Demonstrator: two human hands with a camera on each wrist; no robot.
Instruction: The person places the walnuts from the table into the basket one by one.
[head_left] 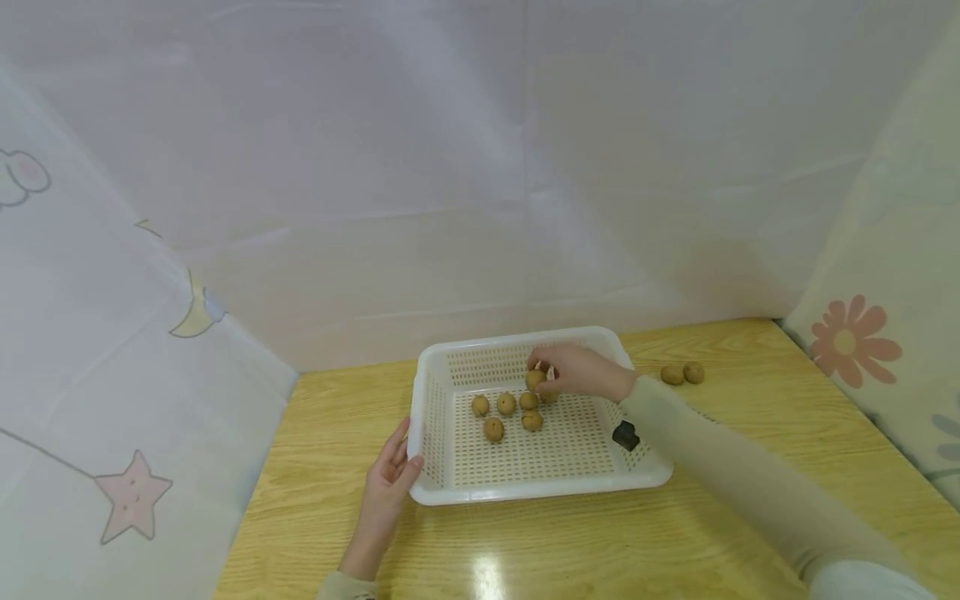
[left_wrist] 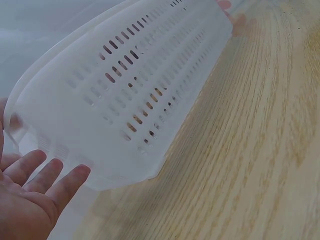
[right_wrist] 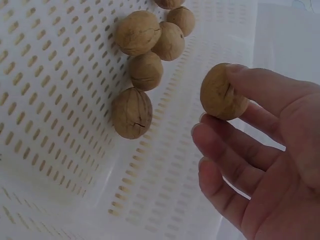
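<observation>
A white plastic basket with slotted walls stands on the wooden table. At its left front corner, my left hand holds the rim, thumb over the edge and fingers outside; in the left wrist view those fingers spread beside the outer wall. My right hand reaches over the basket's back right part and pinches a walnut between thumb and fingers, raised above the basket floor. Several other walnuts lie loosely grouped on that floor; one is partly hidden by the right hand.
Two walnuts lie on the table to the right of the basket. A small black object shows by the right sleeve, over the basket's right wall. Behind the table hangs a pale sheet, with printed sheets at both sides.
</observation>
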